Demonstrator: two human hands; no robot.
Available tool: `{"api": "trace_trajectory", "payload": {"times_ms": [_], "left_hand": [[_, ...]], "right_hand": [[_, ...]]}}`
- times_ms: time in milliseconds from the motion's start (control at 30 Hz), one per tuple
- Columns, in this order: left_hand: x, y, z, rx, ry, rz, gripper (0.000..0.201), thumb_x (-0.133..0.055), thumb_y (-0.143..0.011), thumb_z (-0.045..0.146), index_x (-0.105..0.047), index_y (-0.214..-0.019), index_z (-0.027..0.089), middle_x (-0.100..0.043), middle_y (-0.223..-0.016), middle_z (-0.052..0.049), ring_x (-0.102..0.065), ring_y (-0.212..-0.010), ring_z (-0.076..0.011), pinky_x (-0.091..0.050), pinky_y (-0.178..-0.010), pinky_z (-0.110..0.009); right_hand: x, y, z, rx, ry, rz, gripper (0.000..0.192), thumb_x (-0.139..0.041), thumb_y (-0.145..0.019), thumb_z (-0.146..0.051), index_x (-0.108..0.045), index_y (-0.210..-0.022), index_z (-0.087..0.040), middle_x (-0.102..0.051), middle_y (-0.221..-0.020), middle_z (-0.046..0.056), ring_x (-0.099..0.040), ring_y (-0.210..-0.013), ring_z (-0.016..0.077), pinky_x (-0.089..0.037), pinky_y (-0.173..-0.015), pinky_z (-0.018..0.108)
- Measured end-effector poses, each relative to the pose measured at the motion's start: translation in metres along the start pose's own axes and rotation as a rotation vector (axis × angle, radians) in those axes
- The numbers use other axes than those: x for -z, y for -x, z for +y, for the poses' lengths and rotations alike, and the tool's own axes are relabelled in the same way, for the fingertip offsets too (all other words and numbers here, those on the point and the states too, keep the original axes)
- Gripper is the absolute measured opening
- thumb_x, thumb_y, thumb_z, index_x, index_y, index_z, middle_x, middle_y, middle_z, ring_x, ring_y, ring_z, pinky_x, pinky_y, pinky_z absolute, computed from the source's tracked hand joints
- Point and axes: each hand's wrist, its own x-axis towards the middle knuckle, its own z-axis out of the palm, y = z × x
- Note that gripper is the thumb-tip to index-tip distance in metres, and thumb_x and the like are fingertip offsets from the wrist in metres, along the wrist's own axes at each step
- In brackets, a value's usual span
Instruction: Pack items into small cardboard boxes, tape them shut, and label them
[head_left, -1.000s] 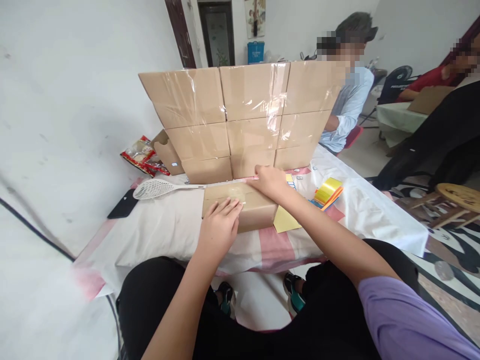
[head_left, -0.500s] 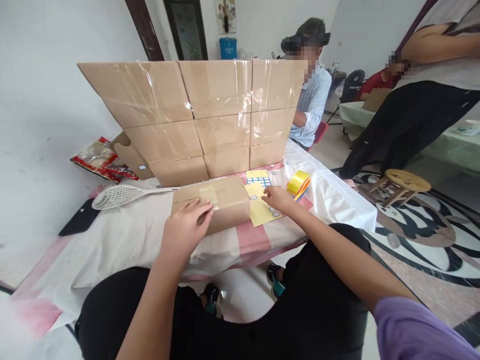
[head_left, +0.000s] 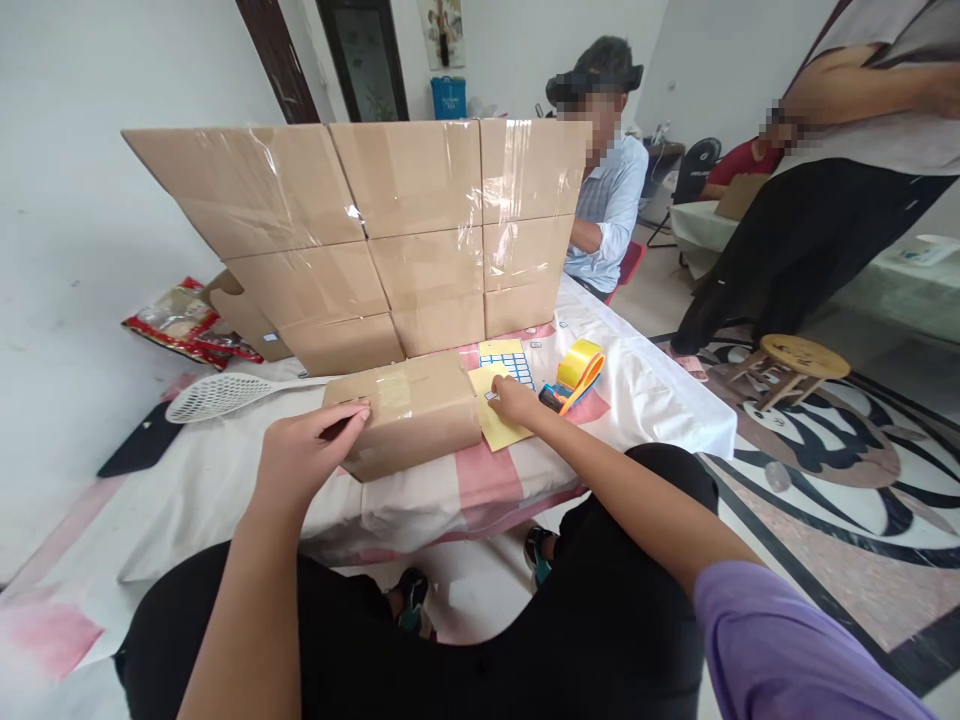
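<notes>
A closed cardboard box [head_left: 420, 430] with clear tape across its top lies in front of me. My left hand [head_left: 319, 440] is at its left end, thumb and fingers drawn together against the top edge. Just right of the box is a yellow sheet [head_left: 504, 436] bearing small blue-outlined stickers. My right hand [head_left: 517, 402] is closed over it, with its fingertips at a small white sticker [head_left: 491, 396]. Whether that sticker is lifted off the sheet, I cannot tell. Beside that hand stands a yellow tape roll [head_left: 581, 365] with an orange and blue dispenser.
Several taped cardboard boxes [head_left: 360, 230] form a wall across the table. A white slotted skimmer [head_left: 217, 397], a black phone [head_left: 141, 440] and a red food packet [head_left: 180, 318] lie left. A person [head_left: 615, 200] sits behind the boxes; another person [head_left: 832, 200] stands right, near a wooden stool [head_left: 804, 357].
My left hand has slid leftward along the box top to its end. My right hand has come in over the yellow sheet, closing at the sticker. The view has shifted slightly.
</notes>
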Motion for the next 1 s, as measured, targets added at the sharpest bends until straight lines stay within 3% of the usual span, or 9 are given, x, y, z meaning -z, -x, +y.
{"api": "trace_trajectory", "payload": {"times_ms": [167,400,567,767,867,1000], "left_hand": [[-0.003,0.0,0.006,0.027,-0.021,0.037,0.02,-0.064,-0.089,0.04,-0.081,-0.09,0.03,-0.081,-0.1,0.005,-0.077,-0.09,-0.0221,-0.06,-0.078,-0.031],[-0.003,-0.001,0.012,0.069,-0.042,0.059,0.023,-0.063,-0.089,0.042,-0.081,-0.089,0.028,-0.082,-0.098,0.003,-0.078,-0.092,-0.0239,-0.059,-0.077,-0.032],[-0.005,0.0,0.013,0.067,-0.048,0.063,0.021,-0.064,-0.089,0.04,-0.081,-0.089,0.028,-0.082,-0.098,0.003,-0.078,-0.095,-0.0238,-0.06,-0.082,-0.033],[-0.005,-0.001,0.012,0.087,-0.034,0.068,0.02,-0.066,-0.089,0.04,-0.08,-0.089,0.027,-0.082,-0.097,0.002,-0.077,-0.097,-0.0252,-0.061,-0.085,-0.035],[-0.004,-0.001,0.008,0.118,0.021,0.061,0.02,-0.067,-0.089,0.041,-0.08,-0.091,0.026,-0.082,-0.101,0.001,-0.076,-0.101,-0.0257,-0.061,-0.091,-0.038],[-0.006,-0.001,-0.003,0.201,0.126,0.111,0.019,-0.071,-0.086,0.041,-0.079,-0.09,0.024,-0.081,-0.098,0.0,-0.076,-0.097,-0.0254,-0.06,-0.096,-0.041]], "right_hand": [[0.0,-0.009,0.009,0.017,-0.045,-0.021,0.017,-0.058,-0.092,-0.02,-0.061,-0.108,-0.021,-0.066,-0.121,0.008,-0.066,-0.104,0.0216,-0.046,-0.077,0.029],[-0.005,-0.005,0.003,-0.02,-0.068,0.068,0.03,-0.055,-0.096,-0.031,-0.055,-0.123,-0.018,-0.061,-0.132,0.016,-0.064,-0.11,0.0285,-0.046,-0.079,0.034],[-0.006,-0.004,0.006,0.015,-0.11,0.092,0.015,-0.05,-0.098,-0.025,-0.062,-0.106,-0.022,-0.064,-0.125,0.011,-0.065,-0.106,0.0258,-0.045,-0.079,0.032],[0.003,-0.004,0.003,0.01,-0.217,0.148,0.022,-0.04,-0.097,-0.016,-0.054,-0.114,-0.017,-0.067,-0.112,0.017,-0.065,-0.097,0.029,-0.044,-0.076,0.035],[0.01,0.0,0.003,0.092,-0.322,0.161,0.02,-0.037,-0.098,-0.015,-0.052,-0.11,-0.017,-0.068,-0.102,0.014,-0.064,-0.093,0.027,-0.044,-0.077,0.034],[0.01,0.014,0.001,0.33,-0.501,0.143,0.016,-0.036,-0.099,-0.016,-0.051,-0.101,-0.021,-0.065,-0.098,0.004,-0.063,-0.089,0.0186,-0.046,-0.077,0.028]]}}
